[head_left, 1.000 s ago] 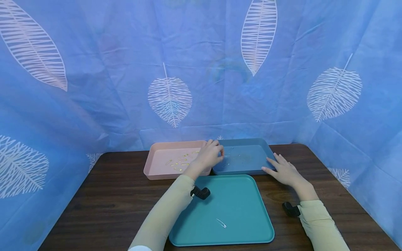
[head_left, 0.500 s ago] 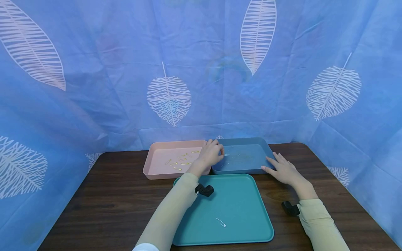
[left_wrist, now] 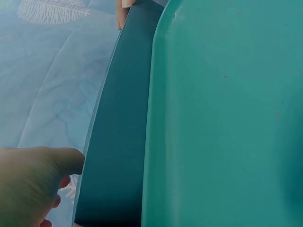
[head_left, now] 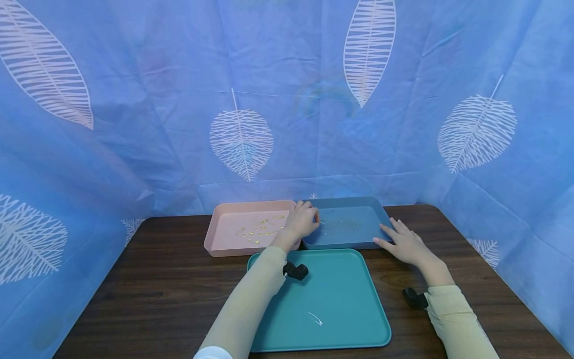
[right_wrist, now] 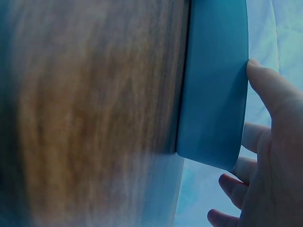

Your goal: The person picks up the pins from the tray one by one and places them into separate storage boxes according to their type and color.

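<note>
My left hand (head_left: 301,220) is over the left edge of the blue tray (head_left: 376,205), its fingers bent downward. In the left wrist view its thumb (left_wrist: 71,160) lies by the blue tray's wall, and the fingertips are mostly hidden, so I cannot tell whether anything is held. Several small silver pins (head_left: 341,221) lie in the blue tray near those fingers. With fingers spread, my right hand (head_left: 405,243) touches the blue tray's right front corner; the right wrist view shows its thumb (right_wrist: 258,75) at the rim. A silver safety pin (head_left: 316,319) lies on the green tray (head_left: 345,279).
Left of the blue tray stands a pink tray (head_left: 219,234) with several gold safety pins (head_left: 260,228) in it. All three trays sit on a dark wooden table (head_left: 148,289). Behind it hangs a blue cloth (head_left: 291,139) with white leaf prints.
My left forearm and wrist have shifted slightly right over the green tray, while the left fingers stay at the blue tray's edge. The right hand keeps its place.
</note>
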Demonstrator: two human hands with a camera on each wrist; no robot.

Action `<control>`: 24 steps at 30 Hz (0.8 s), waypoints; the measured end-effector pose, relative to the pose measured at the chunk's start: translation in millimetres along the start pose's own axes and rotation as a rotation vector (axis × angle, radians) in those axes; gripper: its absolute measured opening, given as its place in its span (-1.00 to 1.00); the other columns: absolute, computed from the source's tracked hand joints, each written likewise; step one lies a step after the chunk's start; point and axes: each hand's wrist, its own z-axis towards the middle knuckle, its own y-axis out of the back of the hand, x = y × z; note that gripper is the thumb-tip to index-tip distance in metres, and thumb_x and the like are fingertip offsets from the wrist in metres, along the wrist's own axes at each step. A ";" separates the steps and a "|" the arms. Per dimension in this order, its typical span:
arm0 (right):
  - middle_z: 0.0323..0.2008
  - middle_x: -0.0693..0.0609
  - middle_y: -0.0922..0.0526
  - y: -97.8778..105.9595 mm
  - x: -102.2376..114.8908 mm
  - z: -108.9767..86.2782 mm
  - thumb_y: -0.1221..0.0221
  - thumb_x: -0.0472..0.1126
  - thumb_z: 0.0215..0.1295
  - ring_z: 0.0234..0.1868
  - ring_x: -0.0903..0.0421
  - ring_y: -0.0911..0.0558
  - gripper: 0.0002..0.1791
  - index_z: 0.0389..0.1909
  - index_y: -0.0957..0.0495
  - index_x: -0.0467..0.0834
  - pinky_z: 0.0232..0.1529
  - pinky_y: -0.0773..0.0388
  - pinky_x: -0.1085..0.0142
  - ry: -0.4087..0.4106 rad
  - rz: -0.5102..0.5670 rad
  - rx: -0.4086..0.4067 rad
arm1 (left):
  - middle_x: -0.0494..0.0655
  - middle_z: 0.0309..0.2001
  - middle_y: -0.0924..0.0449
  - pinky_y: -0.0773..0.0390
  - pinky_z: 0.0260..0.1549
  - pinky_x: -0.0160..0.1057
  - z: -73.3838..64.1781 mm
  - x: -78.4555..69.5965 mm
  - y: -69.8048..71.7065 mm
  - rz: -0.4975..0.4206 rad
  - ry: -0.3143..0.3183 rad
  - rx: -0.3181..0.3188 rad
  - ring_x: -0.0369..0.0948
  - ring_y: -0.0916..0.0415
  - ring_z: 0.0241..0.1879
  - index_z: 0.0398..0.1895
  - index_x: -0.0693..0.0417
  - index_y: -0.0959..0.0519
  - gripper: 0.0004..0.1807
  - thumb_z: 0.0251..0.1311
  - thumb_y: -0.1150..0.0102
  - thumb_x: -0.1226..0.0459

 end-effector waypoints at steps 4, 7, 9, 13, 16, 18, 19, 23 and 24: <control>0.46 -0.46 0.02 0.1 0.3 0.1 -0.01 0.28 0.37 0.47 -0.44 0.03 -0.15 0.44 -0.20 -0.27 0.31 0.05 -0.45 0.000 -0.003 -0.002 | -0.24 -0.21 -0.48 -0.19 -0.11 -0.13 0.7 -0.2 -1.1 0.002 0.003 -0.001 -0.17 -0.20 -0.24 -0.36 -0.25 -0.59 -0.89 0.34 -0.13 0.12; 0.46 -0.46 0.02 0.1 0.1 0.3 -0.01 0.28 0.37 0.47 -0.44 0.03 -0.15 0.44 -0.20 -0.27 0.31 0.05 -0.45 0.000 -0.003 -0.003 | -0.24 -0.22 -0.48 -0.21 -0.08 -0.12 0.6 -0.5 -1.0 0.007 0.002 -0.005 -0.17 -0.20 -0.24 -0.36 -0.25 -0.59 -0.90 0.33 -0.14 0.11; 0.46 -0.46 0.02 -0.1 -0.2 0.4 0.00 0.28 0.37 0.47 -0.44 0.03 -0.15 0.44 -0.20 -0.26 0.31 0.05 -0.45 0.000 -0.003 -0.003 | -0.24 -0.22 -0.48 -0.21 -0.08 -0.12 0.4 -0.6 -0.8 0.013 -0.002 -0.008 -0.17 -0.20 -0.24 -0.36 -0.25 -0.59 -0.90 0.33 -0.14 0.10; 0.46 -0.46 0.02 -0.6 -0.9 0.5 0.00 0.29 0.37 0.47 -0.44 0.03 -0.14 0.44 -0.20 -0.26 0.31 0.05 -0.45 0.000 -0.006 -0.005 | -0.24 -0.23 -0.48 -0.20 -0.12 -0.13 -2.0 -0.2 0.9 0.026 -0.022 -0.031 -0.18 -0.20 -0.26 -0.36 -0.26 -0.60 -0.90 0.33 -0.15 0.09; 0.46 -0.46 0.02 -1.1 -1.3 0.7 0.01 0.29 0.38 0.47 -0.44 0.04 -0.15 0.44 -0.20 -0.26 0.31 0.05 -0.45 0.002 -0.007 -0.005 | -0.23 -0.23 -0.49 -0.19 -0.16 -0.16 -5.2 0.8 3.3 0.036 -0.044 -0.059 -0.19 -0.20 -0.27 -0.35 -0.27 -0.60 -0.90 0.33 -0.14 0.08; 0.46 -0.46 0.02 -1.4 -1.4 0.8 0.01 0.29 0.38 0.47 -0.44 0.04 -0.15 0.44 -0.19 -0.26 0.31 0.05 -0.45 0.002 -0.007 -0.005 | -0.23 -0.23 -0.49 -0.19 -0.18 -0.19 -8.1 2.1 5.1 0.037 -0.059 -0.076 -0.19 -0.20 -0.27 -0.35 -0.27 -0.60 -0.90 0.33 -0.13 0.08; 0.46 -0.46 0.03 -1.6 -1.4 0.9 0.01 0.29 0.38 0.47 -0.44 0.04 -0.15 0.45 -0.19 -0.26 0.31 0.05 -0.45 0.002 -0.008 -0.004 | -0.24 -0.23 -0.48 -0.18 -0.19 -0.20 -9.8 3.1 5.8 0.037 -0.069 -0.086 -0.19 -0.20 -0.27 -0.34 -0.27 -0.60 -0.90 0.33 -0.14 0.08; 0.46 -0.47 0.02 -1.7 -1.1 0.7 0.01 0.28 0.38 0.47 -0.44 0.04 -0.15 0.45 -0.19 -0.26 0.30 0.05 -0.45 0.003 -0.010 -0.006 | -0.25 -0.26 -0.46 -0.16 -0.22 -0.22 -17.3 7.2 9.1 0.023 -0.103 -0.130 -0.20 -0.19 -0.28 -0.34 -0.27 -0.59 -0.92 0.31 -0.16 0.07; 0.46 -0.47 0.02 -1.7 -1.0 0.6 0.00 0.28 0.38 0.47 -0.44 0.03 -0.15 0.44 -0.19 -0.26 0.30 0.05 -0.45 0.003 -0.010 -0.007 | -0.26 -0.27 -0.45 -0.15 -0.22 -0.23 -19.4 8.3 10.0 0.019 -0.113 -0.140 -0.21 -0.18 -0.28 -0.34 -0.27 -0.59 -0.92 0.31 -0.16 0.07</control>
